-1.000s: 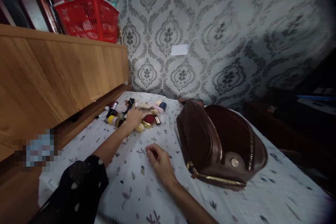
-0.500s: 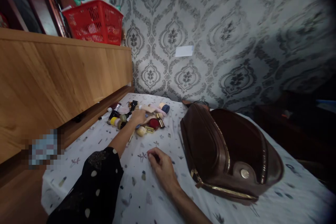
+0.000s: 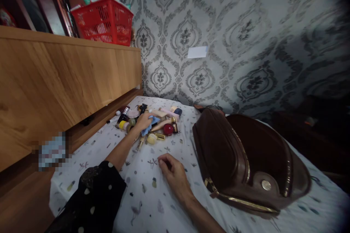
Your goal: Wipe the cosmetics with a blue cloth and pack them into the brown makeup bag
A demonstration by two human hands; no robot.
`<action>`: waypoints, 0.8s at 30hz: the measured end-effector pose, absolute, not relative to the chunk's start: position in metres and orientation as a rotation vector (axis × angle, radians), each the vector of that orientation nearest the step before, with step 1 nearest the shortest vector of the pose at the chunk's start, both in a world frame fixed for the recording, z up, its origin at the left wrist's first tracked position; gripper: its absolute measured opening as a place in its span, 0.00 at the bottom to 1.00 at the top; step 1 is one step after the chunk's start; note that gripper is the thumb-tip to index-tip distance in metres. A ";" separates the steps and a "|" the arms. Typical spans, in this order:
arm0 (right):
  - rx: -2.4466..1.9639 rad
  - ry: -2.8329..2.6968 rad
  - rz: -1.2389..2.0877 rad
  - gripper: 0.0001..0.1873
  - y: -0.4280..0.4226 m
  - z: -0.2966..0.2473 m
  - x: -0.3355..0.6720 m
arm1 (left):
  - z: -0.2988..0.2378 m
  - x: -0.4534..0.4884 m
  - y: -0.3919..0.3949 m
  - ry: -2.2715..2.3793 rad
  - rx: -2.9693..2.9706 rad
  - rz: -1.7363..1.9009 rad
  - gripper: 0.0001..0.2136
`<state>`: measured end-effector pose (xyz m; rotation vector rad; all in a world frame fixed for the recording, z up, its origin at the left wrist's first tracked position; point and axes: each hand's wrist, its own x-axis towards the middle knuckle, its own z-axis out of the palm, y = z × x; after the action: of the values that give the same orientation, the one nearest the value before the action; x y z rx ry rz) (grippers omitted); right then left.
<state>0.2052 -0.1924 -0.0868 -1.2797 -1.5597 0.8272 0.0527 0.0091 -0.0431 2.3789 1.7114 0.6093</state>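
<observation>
My left hand [image 3: 143, 122] reaches into a heap of cosmetics at the far left of the bed. Its fingers are closed on a crumpled blue cloth-like piece [image 3: 147, 129], partly hidden by them. Around it lie a red round container [image 3: 168, 129], a gold-and-dark tube [image 3: 174, 125], a cream-coloured round jar [image 3: 151, 138], a yellow-banded bottle [image 3: 124, 125] and pale pink tubes [image 3: 169, 113]. My right hand [image 3: 174, 174] rests on the sheet, loosely curled, with a gap between thumb and fingers and nothing in it. To its right sits a brown leather bag [image 3: 218, 153], unzipped and gaping.
The patterned sheet [image 3: 153, 204] covers the bed. A wooden cabinet [image 3: 71, 76] borders it on the left, with a red plastic basket [image 3: 106, 22] on top. Behind is a grey patterned wall [image 3: 224, 43]. A blurred patch [image 3: 51, 151] lies beside the bed's left edge.
The view has shifted slightly, moving the scene rightward. My left hand has drawn back a little within the heap, and more of the blue piece shows at its fingers. My right hand stays put.
</observation>
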 end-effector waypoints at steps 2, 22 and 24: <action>-1.282 -1.564 0.828 0.13 -0.193 -0.087 0.206 | -0.046 0.053 0.011 1.701 2.344 0.629 0.18; -1.289 -1.571 0.868 0.15 -0.192 -0.087 0.207 | -0.043 0.087 -0.017 1.408 2.448 0.756 0.20; -1.293 -1.575 0.870 0.15 -0.191 -0.089 0.208 | -0.041 0.085 -0.025 1.398 2.469 0.776 0.21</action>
<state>0.2077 -0.1913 -0.0891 -1.2928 -1.5748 0.8699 0.0855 -0.0245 -0.0415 2.4695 1.3975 0.7762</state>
